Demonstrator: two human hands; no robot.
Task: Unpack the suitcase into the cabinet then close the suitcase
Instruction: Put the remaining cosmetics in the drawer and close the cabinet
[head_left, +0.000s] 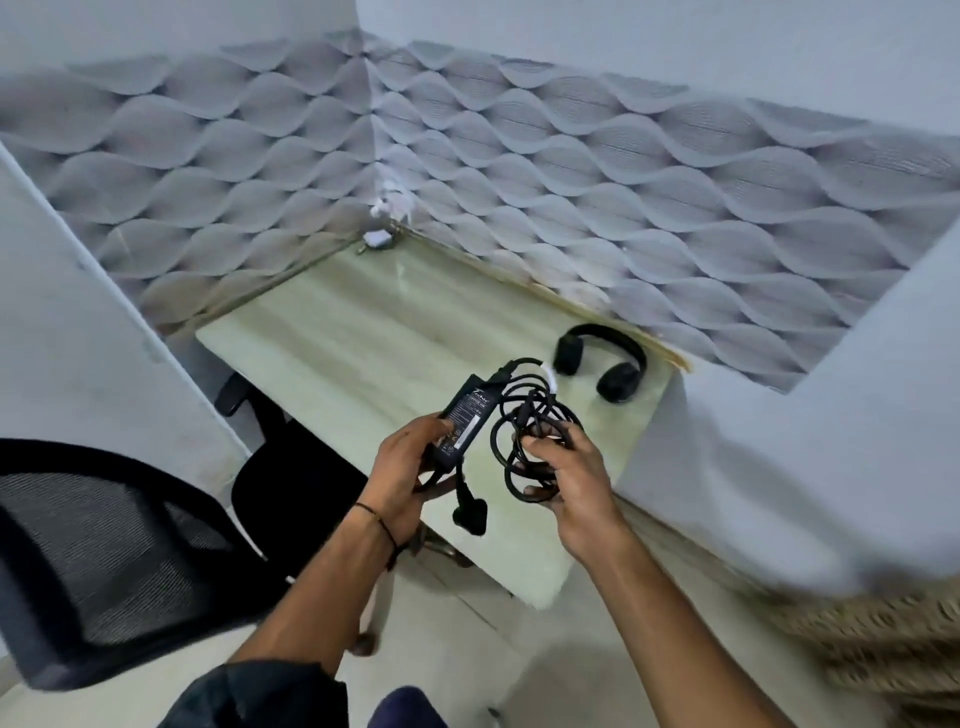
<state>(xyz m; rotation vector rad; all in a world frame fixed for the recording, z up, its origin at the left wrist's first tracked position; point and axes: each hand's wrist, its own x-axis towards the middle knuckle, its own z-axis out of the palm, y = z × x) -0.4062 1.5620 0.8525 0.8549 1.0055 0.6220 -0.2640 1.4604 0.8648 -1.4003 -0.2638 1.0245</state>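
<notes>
l hand (400, 457) grips black adapter (467, 418), r hand (566, 483) holds coiled cable (524, 415); headphones (602, 361) on shelf (332, 338).

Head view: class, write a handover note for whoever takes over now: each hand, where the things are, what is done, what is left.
The left hand grips the charger brick. The right hand holds its coiled cable. Both are above the marble top.
The plug hangs below the hands.
The headphones lie on the top, by the wall.
The suitcase is not in view.
Done: the headphones appear set down.
Left: put the charger down, finish unpacking, close the suitcase.
</notes>
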